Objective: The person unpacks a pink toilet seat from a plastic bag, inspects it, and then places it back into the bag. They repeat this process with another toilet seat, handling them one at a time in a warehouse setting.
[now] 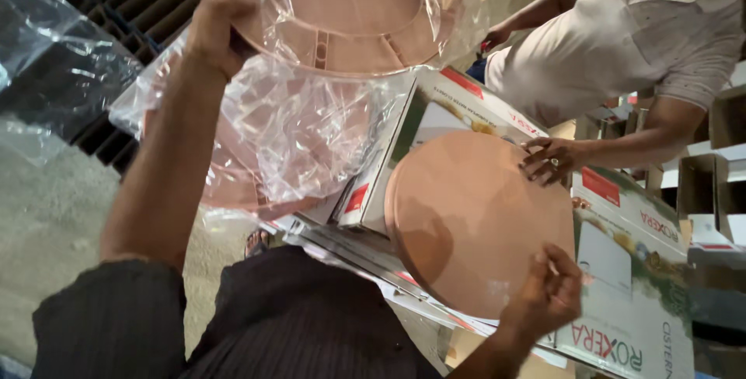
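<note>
My left hand (211, 33) is raised and grips the rim of a pinkish round plastic piece (342, 13) wrapped in a clear plastic bag (295, 130). The bag hangs crumpled below it. My right hand (548, 289) holds the near edge of a round terracotta-coloured disc (466, 220) that rests on white printed cardboard boxes (622, 270). A co-worker's hand (548, 160) with a ring touches the disc's far edge.
The co-worker in a light shirt (614, 29) leans in from the upper right. More open cartons (699, 185) stand at the right. A dark slatted grating (116, 6) and a concrete floor (47, 216) lie to the left, with loose clear plastic (39, 45) over them.
</note>
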